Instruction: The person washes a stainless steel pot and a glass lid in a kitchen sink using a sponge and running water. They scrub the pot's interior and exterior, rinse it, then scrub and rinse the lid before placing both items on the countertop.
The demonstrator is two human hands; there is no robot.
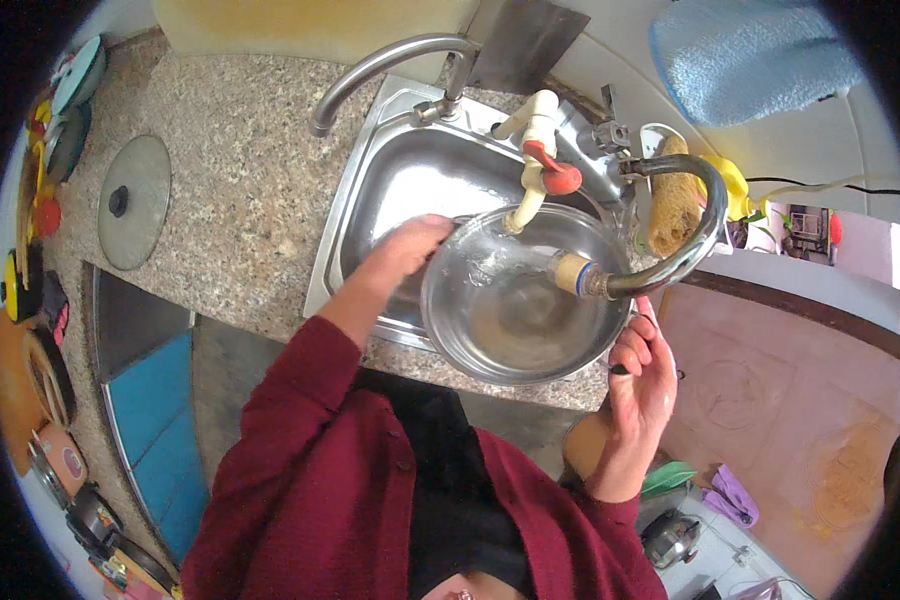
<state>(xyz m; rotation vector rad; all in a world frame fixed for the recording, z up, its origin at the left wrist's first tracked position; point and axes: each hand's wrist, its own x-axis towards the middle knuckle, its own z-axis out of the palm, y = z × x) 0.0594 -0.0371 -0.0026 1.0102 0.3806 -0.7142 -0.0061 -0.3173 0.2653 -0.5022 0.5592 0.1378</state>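
A round stainless steel pot [480,330] is held over the right side of the metal sink [330,262], under a curved chrome faucet [701,247] with a cloth-like wrapped tip. Water runs from that tip into the pot, which has clear water in it. My right hand [641,367] grips the pot's handle on the right. At the pot's left rim is my left hand [416,244], its fingers partly hidden behind the rim, where the other handle seems to be. A plastic tap [538,172] with a red lever reaches over the pot's back edge.
A second faucet [390,64] arches over the sink's back left. On the granite counter [247,150] lies a glass lid [136,202] with a black knob. A loofah-like sponge [673,195] sits in a holder at right, below a hanging blue towel [750,64]. Pans and utensils line the far left.
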